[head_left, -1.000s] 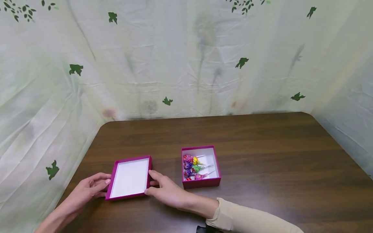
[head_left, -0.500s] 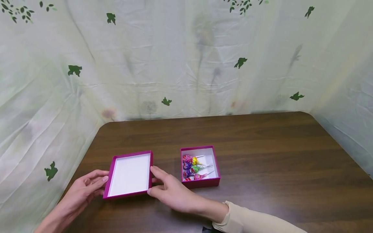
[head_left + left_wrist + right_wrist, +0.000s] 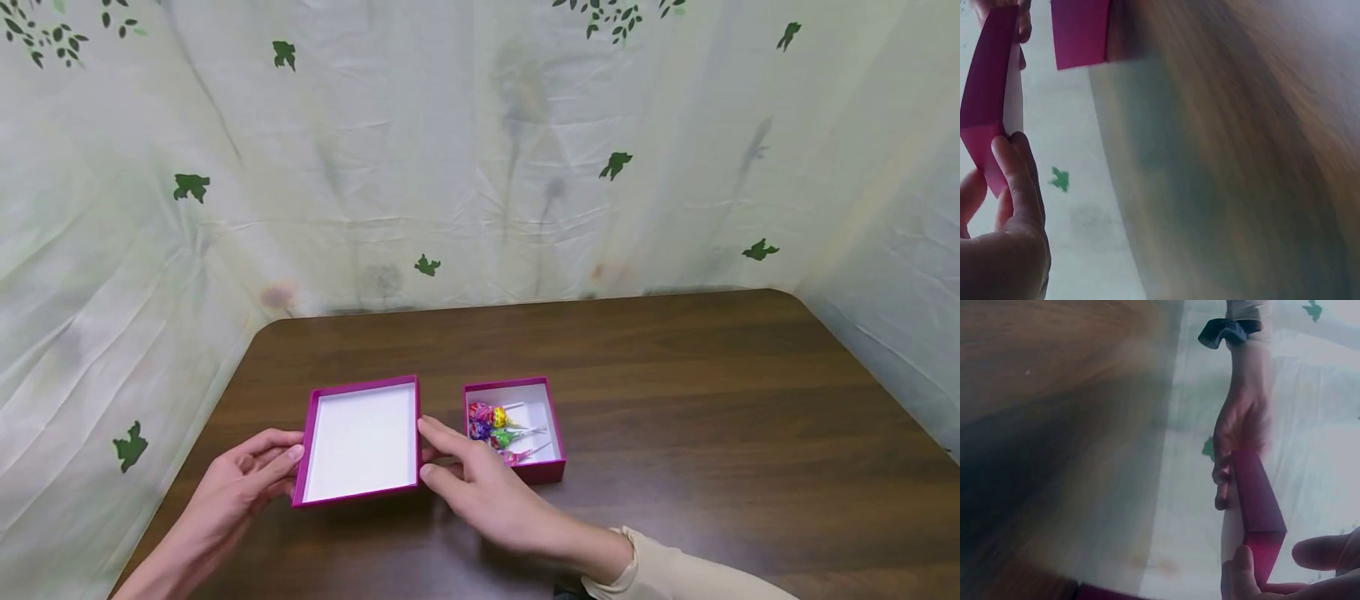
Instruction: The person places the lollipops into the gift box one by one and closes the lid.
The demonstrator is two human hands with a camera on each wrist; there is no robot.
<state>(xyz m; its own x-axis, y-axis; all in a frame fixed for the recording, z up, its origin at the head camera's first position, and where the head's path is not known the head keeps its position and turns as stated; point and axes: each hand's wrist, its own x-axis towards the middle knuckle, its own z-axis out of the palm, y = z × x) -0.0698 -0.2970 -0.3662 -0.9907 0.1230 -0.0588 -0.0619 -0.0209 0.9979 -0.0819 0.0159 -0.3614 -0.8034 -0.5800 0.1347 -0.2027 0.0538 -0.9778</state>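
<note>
A magenta box lid (image 3: 363, 437) with a white inside is held above the table, tilted so the inside faces the head camera. My left hand (image 3: 243, 479) pinches its left edge between thumb and fingers. On the opposite edge, my right hand (image 3: 498, 500) grips with thumb and fingers. Just right of the lid sits the matching magenta box (image 3: 538, 473), uncovered. Several wrapped lollipops (image 3: 501, 423) lie in it, heads to the left and sticks to the right. My right hand partly hides its near left corner. Both wrist views show the lid side-on between the hands.
The brown wooden table (image 3: 712, 417) extends to the right and behind the box. A pale curtain (image 3: 480, 167) with green leaf shapes hangs along the back and sides. In the right wrist view, a black wrist strap (image 3: 1225, 331) shows on the left arm.
Both hands have lifted the lid off the table and carried it right, toward the box. My right hand now overlaps the box's near left corner in view. The box has stayed put.
</note>
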